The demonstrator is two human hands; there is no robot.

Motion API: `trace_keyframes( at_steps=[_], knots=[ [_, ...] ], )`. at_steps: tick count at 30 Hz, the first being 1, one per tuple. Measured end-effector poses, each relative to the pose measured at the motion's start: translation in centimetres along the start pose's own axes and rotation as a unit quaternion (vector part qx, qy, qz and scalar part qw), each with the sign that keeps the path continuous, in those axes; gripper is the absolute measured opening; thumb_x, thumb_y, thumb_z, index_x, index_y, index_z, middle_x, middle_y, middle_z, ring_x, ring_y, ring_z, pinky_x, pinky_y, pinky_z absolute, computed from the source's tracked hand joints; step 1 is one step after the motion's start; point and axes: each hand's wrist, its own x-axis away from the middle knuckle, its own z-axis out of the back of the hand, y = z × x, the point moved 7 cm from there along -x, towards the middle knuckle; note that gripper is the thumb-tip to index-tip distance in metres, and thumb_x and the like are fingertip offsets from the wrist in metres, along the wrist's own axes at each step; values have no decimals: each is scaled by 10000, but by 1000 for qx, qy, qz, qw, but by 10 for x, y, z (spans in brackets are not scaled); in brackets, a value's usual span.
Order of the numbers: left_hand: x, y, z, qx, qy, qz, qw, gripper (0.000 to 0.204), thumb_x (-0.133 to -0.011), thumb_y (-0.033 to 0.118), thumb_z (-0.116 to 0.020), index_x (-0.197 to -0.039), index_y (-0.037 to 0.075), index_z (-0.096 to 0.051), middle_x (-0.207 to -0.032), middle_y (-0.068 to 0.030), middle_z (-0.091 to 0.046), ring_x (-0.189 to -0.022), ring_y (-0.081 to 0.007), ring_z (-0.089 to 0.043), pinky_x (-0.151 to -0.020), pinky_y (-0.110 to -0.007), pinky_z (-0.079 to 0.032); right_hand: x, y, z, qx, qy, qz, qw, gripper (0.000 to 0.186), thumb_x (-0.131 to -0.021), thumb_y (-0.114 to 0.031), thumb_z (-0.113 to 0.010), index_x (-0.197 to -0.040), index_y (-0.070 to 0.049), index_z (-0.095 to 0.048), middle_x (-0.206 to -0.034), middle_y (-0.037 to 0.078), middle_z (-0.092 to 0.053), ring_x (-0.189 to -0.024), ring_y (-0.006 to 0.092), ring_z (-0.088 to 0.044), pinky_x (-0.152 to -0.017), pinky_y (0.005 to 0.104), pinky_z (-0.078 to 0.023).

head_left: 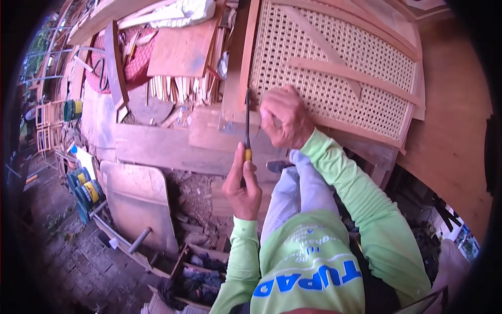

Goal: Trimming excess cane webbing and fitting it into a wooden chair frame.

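Note:
My left hand (244,191) is closed around a screwdriver (247,125) with a yellow-and-dark handle. Its long, thin shaft points away from me, with the tip beside the near left corner of a wooden frame (251,47). Woven cane mesh (381,99) fills the frame. My right hand (287,118) is curled into a fist over the panel's near edge, to the right of the shaft. Whatever its fingers may hold is hidden. Across the mesh lie two loose-looking wooden strips (340,72), one crossing the other.
A brown wooden sheet (449,104) stands at the right. Thin wood slats (180,89) and a board (180,55) are piled at the far left, near scissors (99,73). Nearer are a curved wooden panel (136,193), green tins (86,193) and a compartmented box (180,261).

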Motion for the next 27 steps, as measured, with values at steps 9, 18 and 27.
trace_keyframes(
  at_steps=[9,18,27],
  knots=[
    [0,10,-1,-40,-5,-8,999,479,-1141,29,-563,-1619,33,-587,-1101,-42,-736,-792,-71,-594,-688,-237,-496,-9,7,-7,-11,-31,-10,999,143,-926,-93,-679,-819,-60,-589,-808,103,-567,-779,313,-604,-766,443,-410],
    [9,13,9,-34,6,-85,996,550,-1031,-42,-672,-1576,4,-614,-1119,-117,-760,-885,-155,-682,-801,-309,-557,-5,-5,-8,31,-31,6,999,371,-855,-177,-891,-1138,-47,-690,-985,103,-675,-870,305,-662,-850,449,-454],
    [14,-21,0,184,-9,93,979,461,-1122,23,-613,-1582,36,-630,-979,12,-736,-680,2,-490,-608,-180,-401,-7,-8,-15,53,-87,-22,995,517,-830,-195,-921,-1265,-23,-701,-1055,107,-668,-895,287,-621,-853,429,-469]
  ],
)
